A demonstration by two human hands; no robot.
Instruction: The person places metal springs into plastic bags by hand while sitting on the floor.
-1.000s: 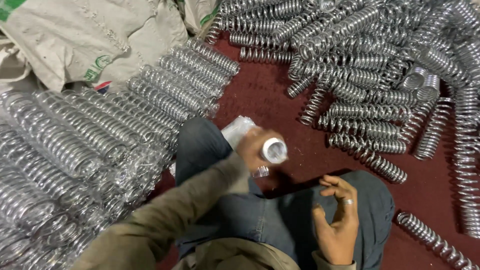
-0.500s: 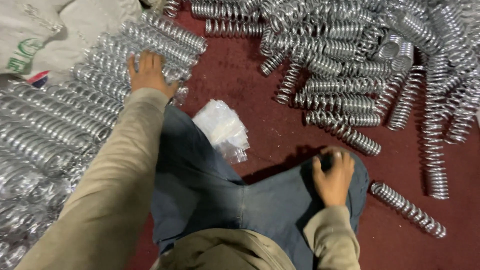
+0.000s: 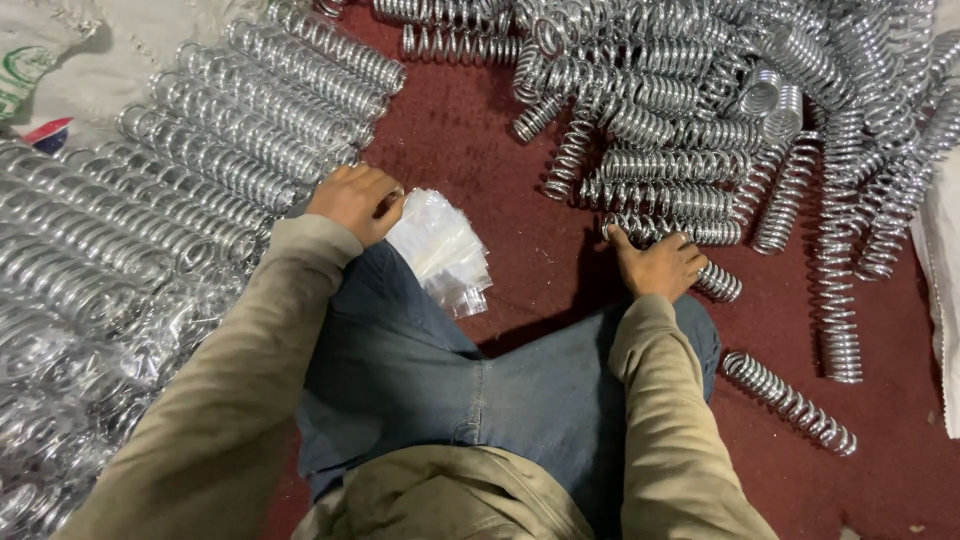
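Now my right hand lies spread open on a steel spring on the floor; stiff, slick, probably best gripped mid-coil. My left hand pinches flimsy, slippery plastic bags.

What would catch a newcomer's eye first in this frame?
Shiny coiled steel springs: neat bagged rows at left, a loose heap upper right on the dark red carpet. The left hand rests on a stack of clear plastic bags; the right hand presses one loose spring.
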